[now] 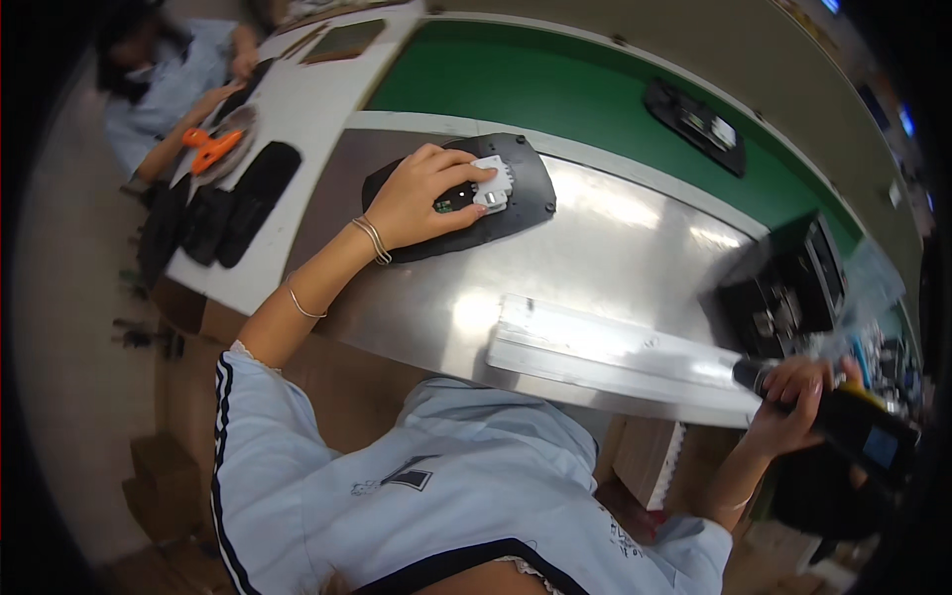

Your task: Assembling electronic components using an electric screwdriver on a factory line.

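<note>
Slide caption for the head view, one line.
Left hand touching a white part on a black panel; right hand gripping a dark handheld device.

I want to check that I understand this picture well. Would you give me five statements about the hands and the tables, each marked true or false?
1. The left hand touches the white part on the black panel. True.
2. Only one hand has something in contact with it. False: the right hand holds a dark handheld device.
3. Another black panel lies on the green surface. True.
4. The long pale bar lies on that green surface too. False: it lies on the metal table, along its near edge.
5. A co-worker is at the upper left of the picture. True.
</note>
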`<action>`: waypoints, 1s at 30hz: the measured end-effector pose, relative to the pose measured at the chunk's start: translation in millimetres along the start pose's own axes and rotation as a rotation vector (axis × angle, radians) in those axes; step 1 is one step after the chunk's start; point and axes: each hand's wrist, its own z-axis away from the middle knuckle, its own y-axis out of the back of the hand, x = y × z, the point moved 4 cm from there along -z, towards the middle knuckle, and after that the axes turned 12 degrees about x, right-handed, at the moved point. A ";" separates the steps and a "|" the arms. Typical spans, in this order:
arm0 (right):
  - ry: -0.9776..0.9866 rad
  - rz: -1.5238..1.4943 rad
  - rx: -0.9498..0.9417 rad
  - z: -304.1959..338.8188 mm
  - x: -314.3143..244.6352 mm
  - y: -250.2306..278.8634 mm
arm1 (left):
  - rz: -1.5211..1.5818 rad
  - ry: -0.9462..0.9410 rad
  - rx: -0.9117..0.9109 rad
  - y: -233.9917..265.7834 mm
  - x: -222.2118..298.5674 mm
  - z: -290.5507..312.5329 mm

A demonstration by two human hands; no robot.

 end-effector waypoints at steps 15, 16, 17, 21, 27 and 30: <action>0.187 0.288 -0.021 -60.0 -35.4 -65.5 | 0.389 -0.507 -0.003 -64.6 115.5 -45.8; 0.167 0.266 -0.017 -59.1 -33.3 -66.1 | 0.388 -0.510 -0.012 -65.1 117.2 -45.5; 0.159 0.269 -0.015 -58.8 -29.9 -65.1 | 0.386 -0.514 -0.025 -66.0 117.9 -44.1; 0.178 0.272 -0.007 -61.2 -20.6 -62.4 | 0.359 -0.498 -0.011 -69.3 117.4 -42.9; 0.089 0.295 -0.005 -66.2 -14.3 -64.3 | 0.370 -0.502 -0.001 -73.6 116.8 -45.1; 0.032 0.284 -0.040 -59.7 -10.8 -67.0 | 0.376 -0.478 -0.016 -79.2 116.8 -44.8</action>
